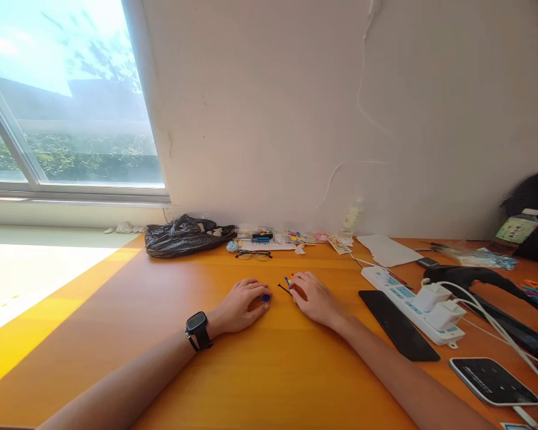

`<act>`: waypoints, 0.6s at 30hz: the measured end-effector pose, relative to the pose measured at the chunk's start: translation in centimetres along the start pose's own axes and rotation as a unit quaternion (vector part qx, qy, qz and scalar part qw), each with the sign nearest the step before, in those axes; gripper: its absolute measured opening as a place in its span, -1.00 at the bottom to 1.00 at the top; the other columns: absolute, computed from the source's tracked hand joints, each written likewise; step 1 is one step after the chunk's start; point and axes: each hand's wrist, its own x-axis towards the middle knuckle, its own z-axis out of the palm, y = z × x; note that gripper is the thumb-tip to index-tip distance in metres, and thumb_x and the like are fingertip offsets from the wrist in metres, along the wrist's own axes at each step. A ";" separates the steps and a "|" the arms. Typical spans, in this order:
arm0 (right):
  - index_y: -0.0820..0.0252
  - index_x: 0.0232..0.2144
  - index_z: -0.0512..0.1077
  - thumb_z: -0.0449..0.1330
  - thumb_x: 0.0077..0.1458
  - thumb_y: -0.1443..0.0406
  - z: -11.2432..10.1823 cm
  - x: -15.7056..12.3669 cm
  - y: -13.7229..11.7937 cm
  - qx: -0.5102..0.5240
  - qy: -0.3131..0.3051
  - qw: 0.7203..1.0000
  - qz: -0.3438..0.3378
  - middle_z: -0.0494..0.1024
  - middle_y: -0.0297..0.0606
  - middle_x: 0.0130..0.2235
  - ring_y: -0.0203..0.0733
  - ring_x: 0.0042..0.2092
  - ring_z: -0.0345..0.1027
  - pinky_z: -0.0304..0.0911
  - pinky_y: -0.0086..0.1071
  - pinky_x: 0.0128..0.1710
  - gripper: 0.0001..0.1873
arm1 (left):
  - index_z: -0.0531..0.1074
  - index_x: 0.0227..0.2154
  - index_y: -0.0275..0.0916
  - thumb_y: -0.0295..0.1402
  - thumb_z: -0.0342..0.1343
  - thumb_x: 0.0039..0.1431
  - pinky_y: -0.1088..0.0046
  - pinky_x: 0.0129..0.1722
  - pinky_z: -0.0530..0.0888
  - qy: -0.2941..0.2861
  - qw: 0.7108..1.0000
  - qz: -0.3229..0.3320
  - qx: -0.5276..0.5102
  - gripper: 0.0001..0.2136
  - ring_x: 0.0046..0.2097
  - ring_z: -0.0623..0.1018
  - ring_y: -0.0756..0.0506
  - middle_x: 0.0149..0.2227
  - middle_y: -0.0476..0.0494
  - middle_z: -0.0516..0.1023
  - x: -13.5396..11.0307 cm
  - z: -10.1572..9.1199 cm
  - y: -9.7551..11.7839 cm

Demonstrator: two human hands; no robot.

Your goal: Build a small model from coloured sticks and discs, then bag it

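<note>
My left hand (242, 306), with a black watch on its wrist, rests low over the orange-brown table (269, 370). Its fingers are curled round a small round blue piece (266, 298), whose exact kind I cannot make out. Opposite it, a short gap away, my right hand (312, 297) is closed with its fingertips pinched on several thin coloured sticks. A black stick (284, 289) pokes out leftward, and blue and orange ends show above the fingers. The hands do not touch each other.
Eyeglasses (253, 255) lie beyond the hands, before a black plastic bag (183, 235) and small colourful items by the wall. To the right are a dark phone-like slab (399, 324), a white power strip (407, 301) with chargers and cables, and a black-topped device (494, 381).
</note>
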 end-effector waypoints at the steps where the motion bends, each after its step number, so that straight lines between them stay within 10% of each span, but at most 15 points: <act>1: 0.13 -0.28 0.47 0.12 0.29 0.34 0.0 0.0 0.1 -0.002 0.004 1.000 0.005 0.53 -0.16 -0.17 -0.03 -0.06 0.36 0.28 -0.14 -0.01 -0.88 | 0.45 0.05 -0.04 -0.17 0.04 0.37 0.09 0.18 0.39 0.000 1.000 0.001 0.000 -0.73 0.11 0.48 -0.24 0.03 -0.18 0.56 0.0 0.0 0.0; 18: 0.13 -0.32 0.41 0.10 0.28 0.37 -0.4 0.6 2.0 -0.039 0.046 0.997 0.041 0.51 -0.21 -0.26 -0.05 -0.17 0.34 0.21 -0.22 -0.16 -0.88 | 0.41 0.10 -0.04 -0.17 0.00 0.39 0.06 0.19 0.37 -0.009 1.000 -0.001 0.010 -0.70 0.15 0.43 -0.25 0.10 -0.18 0.52 -0.2 0.0 0.1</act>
